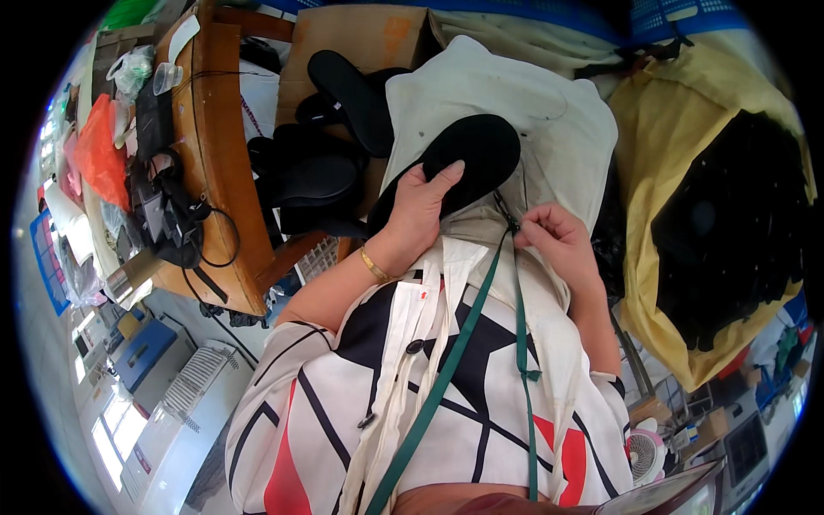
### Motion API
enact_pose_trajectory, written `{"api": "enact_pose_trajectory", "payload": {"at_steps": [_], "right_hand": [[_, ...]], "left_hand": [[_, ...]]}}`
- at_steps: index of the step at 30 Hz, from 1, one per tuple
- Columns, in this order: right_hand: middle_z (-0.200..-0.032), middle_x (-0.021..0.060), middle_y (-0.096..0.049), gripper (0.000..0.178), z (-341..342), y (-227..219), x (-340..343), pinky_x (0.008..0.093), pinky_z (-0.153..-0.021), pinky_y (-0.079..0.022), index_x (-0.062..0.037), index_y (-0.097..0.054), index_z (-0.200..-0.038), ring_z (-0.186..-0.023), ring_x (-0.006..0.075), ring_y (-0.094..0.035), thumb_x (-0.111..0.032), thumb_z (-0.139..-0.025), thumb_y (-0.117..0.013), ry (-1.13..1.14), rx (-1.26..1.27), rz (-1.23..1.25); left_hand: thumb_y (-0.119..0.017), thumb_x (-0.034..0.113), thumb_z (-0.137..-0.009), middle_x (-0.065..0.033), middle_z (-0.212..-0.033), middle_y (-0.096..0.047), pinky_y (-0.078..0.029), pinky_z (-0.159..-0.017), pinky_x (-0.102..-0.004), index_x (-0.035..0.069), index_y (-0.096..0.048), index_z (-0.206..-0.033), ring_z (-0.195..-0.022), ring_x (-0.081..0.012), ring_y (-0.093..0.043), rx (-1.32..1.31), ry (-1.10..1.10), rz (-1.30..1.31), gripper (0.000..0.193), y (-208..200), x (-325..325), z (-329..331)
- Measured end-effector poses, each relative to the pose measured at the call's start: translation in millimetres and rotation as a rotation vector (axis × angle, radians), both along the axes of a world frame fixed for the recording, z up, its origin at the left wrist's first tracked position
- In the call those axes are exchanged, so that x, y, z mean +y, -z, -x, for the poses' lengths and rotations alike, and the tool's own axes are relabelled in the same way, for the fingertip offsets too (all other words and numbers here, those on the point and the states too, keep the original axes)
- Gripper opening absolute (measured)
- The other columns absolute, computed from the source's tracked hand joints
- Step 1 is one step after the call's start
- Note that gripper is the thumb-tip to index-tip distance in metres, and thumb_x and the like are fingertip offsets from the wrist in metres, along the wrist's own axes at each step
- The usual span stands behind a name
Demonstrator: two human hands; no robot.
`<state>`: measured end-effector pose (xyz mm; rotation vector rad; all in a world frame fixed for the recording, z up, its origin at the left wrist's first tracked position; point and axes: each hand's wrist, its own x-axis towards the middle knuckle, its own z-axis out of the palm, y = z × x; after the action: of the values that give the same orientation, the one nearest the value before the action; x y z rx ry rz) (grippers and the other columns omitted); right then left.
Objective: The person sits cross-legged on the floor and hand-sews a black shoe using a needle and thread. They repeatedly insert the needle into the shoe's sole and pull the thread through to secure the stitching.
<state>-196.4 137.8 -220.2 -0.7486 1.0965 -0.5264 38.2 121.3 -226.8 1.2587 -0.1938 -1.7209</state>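
My left hand (418,204) grips a black shoe sole (481,159), thumb on top, over the white cloth (524,94) on my lap. Close to the sole's right edge, the fingers of my right hand (551,236) are pinched on a small, slim dark tool (506,210). It hangs at the lower end of a green ribbon (455,356) that loops up toward my neck. The tool's exact kind is too small to tell. More black soles (348,103) lie in a pile to the left of the cloth.
A cardboard box (365,39) stands behind the pile. On the left is a wooden table (215,154) with black cables, a red plastic bag (105,153) and clutter. At right, a yellow sack (639,184) holds many black pieces. A small fan (645,453) is at the lower right.
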Motion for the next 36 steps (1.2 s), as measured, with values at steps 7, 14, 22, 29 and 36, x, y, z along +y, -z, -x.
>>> {"api": "enact_pose_trajectory", "payload": {"at_steps": [7,14,22,29,36], "right_hand": [[-0.074,-0.0025,-0.06,0.013,-8.2,-6.1,-11.3,0.0208,-0.056,-0.046,-0.0052,-0.063,-0.103,-0.062,0.0056,-0.057,-0.016,-0.096,-0.062,0.076,0.088,-0.052],[-0.073,0.0081,-0.065,0.016,-63.4,-4.4,-29.5,0.0277,-0.061,-0.048,-0.0044,-0.062,-0.106,-0.063,0.0128,-0.062,-0.013,-0.093,-0.059,-0.063,0.239,0.228],[-0.072,0.0101,-0.064,0.016,-66.3,4.3,-29.7,0.0297,-0.059,-0.046,-0.004,-0.065,-0.102,-0.059,0.0156,-0.057,-0.012,-0.089,-0.059,-0.089,0.317,0.303],[-0.071,0.0072,-0.063,0.016,-64.8,6.5,-32.8,0.0278,-0.058,-0.046,-0.0022,-0.064,-0.1,-0.06,0.0118,-0.057,-0.012,-0.089,-0.059,-0.105,0.28,0.252],[-0.073,0.003,-0.062,0.014,-69.4,7.6,-37.5,0.0263,-0.058,-0.046,-0.0018,-0.061,-0.1,-0.061,0.0091,-0.057,-0.012,-0.092,-0.058,-0.092,0.198,0.165]], "left_hand": [[-0.068,0.008,-0.091,-0.0077,-0.113,-0.069,-0.05,-0.093,-0.0302,0.001,-0.063,-0.116,-0.102,-0.0164,-0.065,-0.006,0.012,0.013,0.026,8.4,-0.2,-2.7],[-0.068,0.008,-0.09,-0.0029,-0.101,-0.071,-0.051,-0.083,-0.0261,0.004,-0.066,-0.106,-0.091,-0.0107,-0.065,-0.011,0.025,0.017,0.016,10.4,2.6,-4.5],[-0.069,0.007,-0.09,-0.0016,-0.098,-0.071,-0.05,-0.08,-0.0244,0.006,-0.067,-0.103,-0.087,-0.0089,-0.065,-0.001,0.014,0.021,0.013,13.0,4.6,-4.3],[-0.069,0.008,-0.09,-0.002,-0.098,-0.071,-0.05,-0.082,-0.0254,0.005,-0.068,-0.103,-0.088,-0.0091,-0.065,0.001,0.03,0.006,0.013,7.1,2.8,-3.3],[-0.069,0.01,-0.09,-0.0016,-0.098,-0.07,-0.05,-0.081,-0.025,0.005,-0.067,-0.102,-0.088,-0.0088,-0.064,-0.026,0.057,0.002,0.013,-0.1,5.2,-1.7]]}}
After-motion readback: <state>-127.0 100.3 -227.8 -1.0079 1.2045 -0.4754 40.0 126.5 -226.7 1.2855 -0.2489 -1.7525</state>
